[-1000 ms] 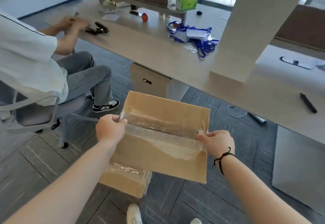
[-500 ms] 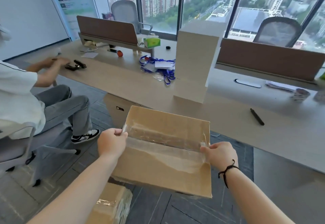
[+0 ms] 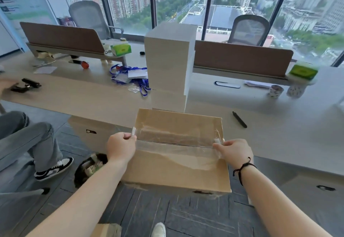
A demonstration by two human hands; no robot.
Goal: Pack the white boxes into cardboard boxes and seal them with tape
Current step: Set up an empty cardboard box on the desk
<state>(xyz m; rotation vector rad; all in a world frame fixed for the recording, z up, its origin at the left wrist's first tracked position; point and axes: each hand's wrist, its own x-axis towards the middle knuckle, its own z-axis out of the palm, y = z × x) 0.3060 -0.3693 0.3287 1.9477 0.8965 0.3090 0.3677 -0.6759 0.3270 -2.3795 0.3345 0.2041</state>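
Your left hand (image 3: 121, 148) and right hand (image 3: 233, 153) each pinch an end of the tape (image 3: 175, 146) stretched over the closed cardboard box (image 3: 176, 173) in front of you. That seam looks nearly sealed. A tall stack of white boxes (image 3: 170, 65) on the desk (image 3: 93, 97) remains unpacked.

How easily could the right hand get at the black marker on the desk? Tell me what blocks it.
Probably yes. The black marker lies on bare desk just beyond the right hand, nothing between. But that hand pinches the tape strip on the cardboard box and must release first.
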